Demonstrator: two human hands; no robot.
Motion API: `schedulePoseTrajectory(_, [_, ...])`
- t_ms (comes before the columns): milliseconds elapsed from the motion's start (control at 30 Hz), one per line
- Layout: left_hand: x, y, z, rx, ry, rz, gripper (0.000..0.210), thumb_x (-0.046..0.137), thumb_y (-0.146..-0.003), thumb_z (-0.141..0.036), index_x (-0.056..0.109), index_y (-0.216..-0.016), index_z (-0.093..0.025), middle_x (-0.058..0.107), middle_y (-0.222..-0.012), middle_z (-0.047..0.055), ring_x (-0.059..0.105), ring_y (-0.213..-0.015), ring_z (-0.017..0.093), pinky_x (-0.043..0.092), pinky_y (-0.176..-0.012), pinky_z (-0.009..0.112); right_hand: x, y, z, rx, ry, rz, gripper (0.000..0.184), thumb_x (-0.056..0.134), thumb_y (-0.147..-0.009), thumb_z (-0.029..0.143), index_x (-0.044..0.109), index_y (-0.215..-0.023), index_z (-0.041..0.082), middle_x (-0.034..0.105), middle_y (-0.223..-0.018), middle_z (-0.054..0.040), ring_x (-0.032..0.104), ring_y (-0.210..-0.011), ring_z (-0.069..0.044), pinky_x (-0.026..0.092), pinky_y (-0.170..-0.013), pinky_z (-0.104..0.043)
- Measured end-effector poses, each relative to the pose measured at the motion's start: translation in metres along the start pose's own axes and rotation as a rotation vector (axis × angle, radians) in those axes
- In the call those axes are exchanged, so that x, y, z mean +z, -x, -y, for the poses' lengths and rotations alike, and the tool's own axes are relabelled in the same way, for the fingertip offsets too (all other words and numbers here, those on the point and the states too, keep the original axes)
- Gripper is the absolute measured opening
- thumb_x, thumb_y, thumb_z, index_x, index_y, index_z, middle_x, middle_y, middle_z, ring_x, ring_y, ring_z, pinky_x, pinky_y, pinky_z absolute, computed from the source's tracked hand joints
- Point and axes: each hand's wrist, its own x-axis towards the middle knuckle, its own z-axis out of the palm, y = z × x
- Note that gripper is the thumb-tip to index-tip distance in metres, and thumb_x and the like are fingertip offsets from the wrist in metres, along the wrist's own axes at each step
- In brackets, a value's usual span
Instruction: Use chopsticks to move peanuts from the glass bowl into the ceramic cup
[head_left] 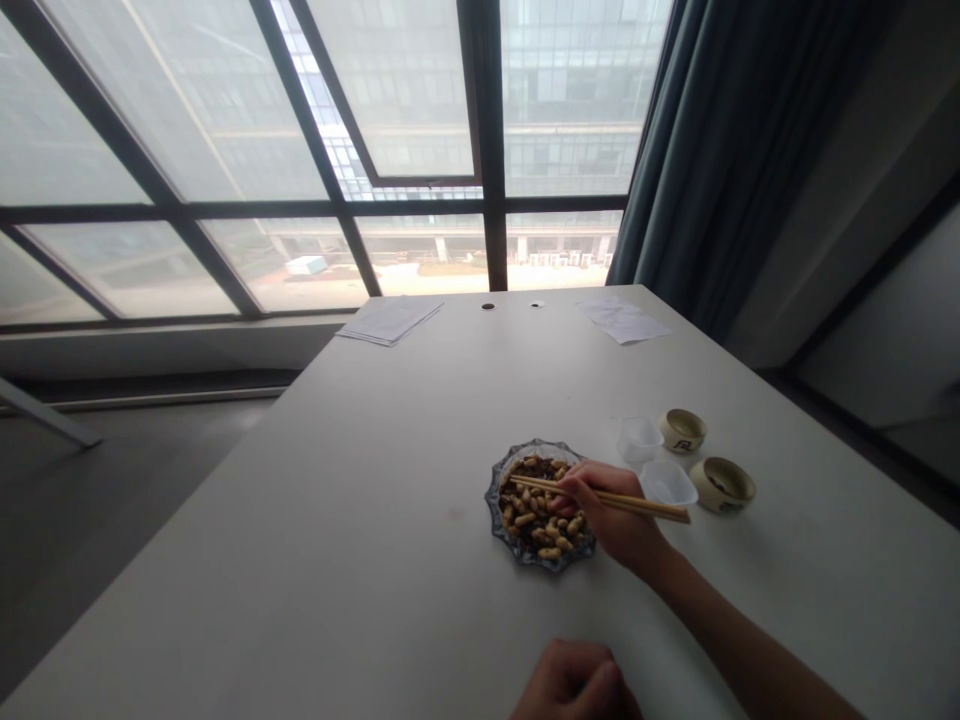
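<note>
- Here, chopsticks (649,507) are pinched by the right hand (611,522) over the plate (495,505).
- Peanuts (525,519), on the plate, are judged light, slippery, best gripped mid-shell.
- Left hand (576,685) is curled fistlike.

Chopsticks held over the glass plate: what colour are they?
The chopsticks are yellowish brown, seen best in the head view, the only one.

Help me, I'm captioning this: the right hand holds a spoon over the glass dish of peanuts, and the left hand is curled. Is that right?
Not quite: the head view shows the right hand holding chopsticks, not a spoon, over the glass dish of peanuts. The left hand is indeed curled.
</note>
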Motion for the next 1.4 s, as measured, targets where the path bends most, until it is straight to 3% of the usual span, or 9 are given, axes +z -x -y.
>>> schedulePoseTrajectory(167, [-0.001,0.001,0.004,-0.041,0.004,0.009,0.096,0.039,-0.072,-0.101,0.073,-0.066,-0.012,0.056,-0.059,0.005,0.047,-0.057,0.014,0.031,-0.054,0.025,-0.007,-0.002,0.009,0.05,-0.045,-0.014,0.035,0.067,-0.097,0.047,0.073,-0.078,0.018,0.077,-0.076,-0.0062,0.074,-0.063,-0.02,0.061,-0.06,-0.03])
schedulePoseTrajectory(400, [0.0,-0.002,0.0,-0.028,0.005,0.016,0.095,0.037,-0.069,-0.104,0.062,-0.057,-0.014,0.056,-0.058,0.007,0.047,-0.055,0.014,0.029,-0.052,0.025,0.006,0.002,-0.007,0.128,-0.087,0.02,0.037,0.069,-0.094,0.052,0.074,-0.083,0.018,0.078,-0.073,-0.0063,0.076,-0.066,-0.022,0.061,-0.06,-0.031])
schedulePoseTrajectory(667, [-0.005,0.001,0.013,-0.025,0.063,0.032,0.09,0.047,-0.07,-0.101,0.069,-0.068,-0.014,0.061,-0.064,0.008,0.051,-0.06,0.015,0.04,-0.06,0.026,0.009,0.003,-0.008,0.151,-0.058,-0.005,0.043,0.068,-0.092,0.06,0.071,-0.081,0.019,0.078,-0.075,-0.0072,0.075,-0.065,-0.022,0.061,-0.06,-0.031])
schedulePoseTrajectory(900, [-0.005,0.001,0.01,-0.029,0.03,0.021,0.093,0.044,-0.071,-0.101,0.071,-0.066,-0.012,0.06,-0.061,0.007,0.051,-0.058,0.015,0.039,-0.058,0.025,0.013,0.005,-0.013,0.128,-0.015,-0.026,0.046,0.065,-0.093,0.061,0.069,-0.075,0.019,0.076,-0.075,-0.0058,0.074,-0.064,-0.02,0.06,-0.059,-0.029])
schedulePoseTrajectory(1033, [-0.002,0.0,0.01,-0.03,0.024,0.008,0.095,0.041,-0.069,-0.103,0.07,-0.062,-0.013,0.058,-0.059,0.007,0.048,-0.056,0.014,0.035,-0.055,0.026,0.005,0.002,-0.002,0.135,-0.068,-0.077,0.045,0.069,-0.091,0.061,0.07,-0.075,0.019,0.076,-0.074,-0.0069,0.074,-0.062,-0.022,0.063,-0.058,-0.032])
schedulePoseTrajectory(1167, [0.003,0.0,0.012,-0.013,0.02,-0.079,0.095,0.038,-0.071,-0.102,0.067,-0.057,-0.013,0.053,-0.056,0.006,0.045,-0.056,0.014,0.029,-0.055,0.027,-0.013,-0.004,0.018,0.12,-0.067,-0.155,0.042,0.07,-0.091,0.059,0.074,-0.077,0.019,0.076,-0.07,-0.0081,0.074,-0.058,-0.024,0.065,-0.06,-0.037])
schedulePoseTrajectory(1267, [0.005,0.0,0.012,-0.034,0.017,-0.096,0.095,0.037,-0.07,-0.103,0.067,-0.057,-0.014,0.05,-0.056,0.004,0.043,-0.055,0.014,0.027,-0.054,0.027,-0.017,-0.005,0.023,0.119,-0.039,-0.097,0.042,0.07,-0.091,0.059,0.074,-0.075,0.02,0.076,-0.069,-0.0077,0.074,-0.06,-0.023,0.064,-0.06,-0.036])
schedulePoseTrajectory(1400, [0.006,-0.001,0.015,-0.055,0.022,-0.111,0.092,0.038,-0.067,-0.104,0.063,-0.053,-0.016,0.05,-0.054,0.004,0.044,-0.053,0.014,0.026,-0.053,0.028,-0.006,-0.003,0.011,0.099,-0.008,0.032,0.04,0.068,-0.094,0.056,0.074,-0.079,0.019,0.077,-0.074,-0.0066,0.075,-0.066,-0.022,0.062,-0.061,-0.032])
